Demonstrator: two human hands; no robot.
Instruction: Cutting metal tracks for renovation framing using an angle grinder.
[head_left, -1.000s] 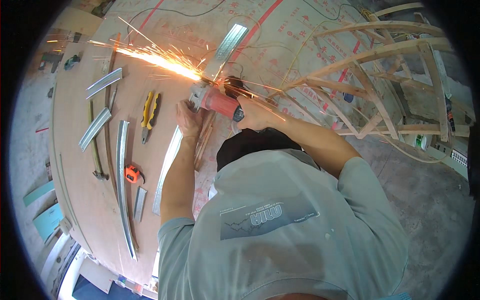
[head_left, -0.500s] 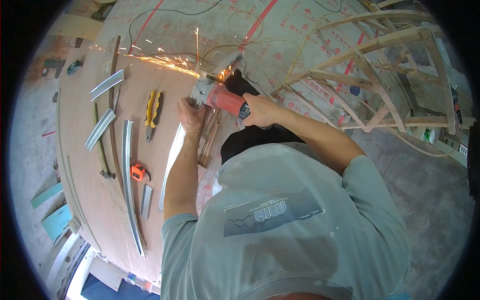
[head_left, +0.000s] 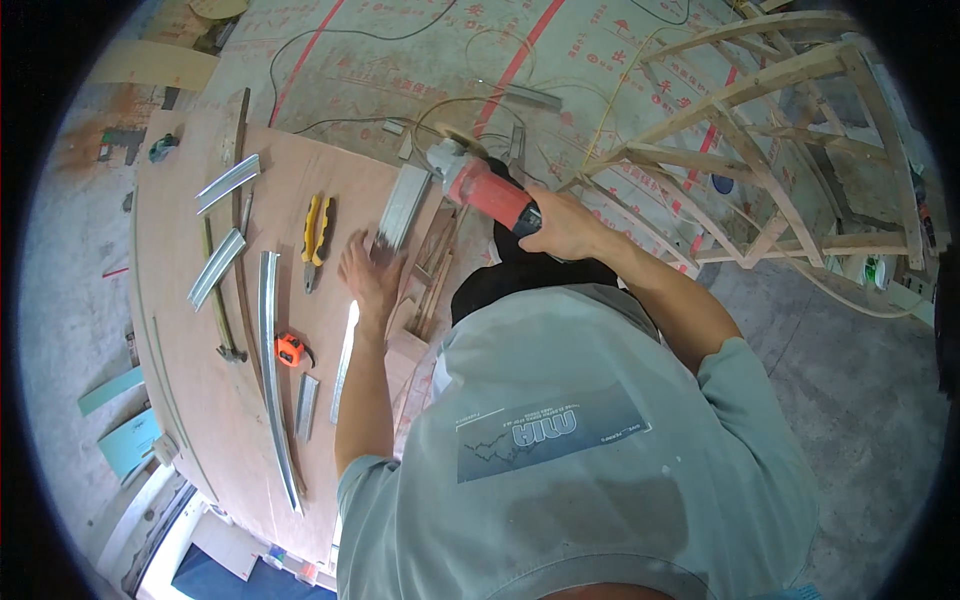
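- In the head view, the right hand (head_left: 562,226) is wrapped around the back end of a red and grey power grinder (head_left: 487,192), held near the edge of the brown wooden counter (head_left: 340,172).
- The left hand (head_left: 372,278) is on a shiny silver metal strip (head_left: 404,205) on the counter; I cannot tell if it pinches it.
- Yellow and black pliers (head_left: 315,260) lie near the left hand.
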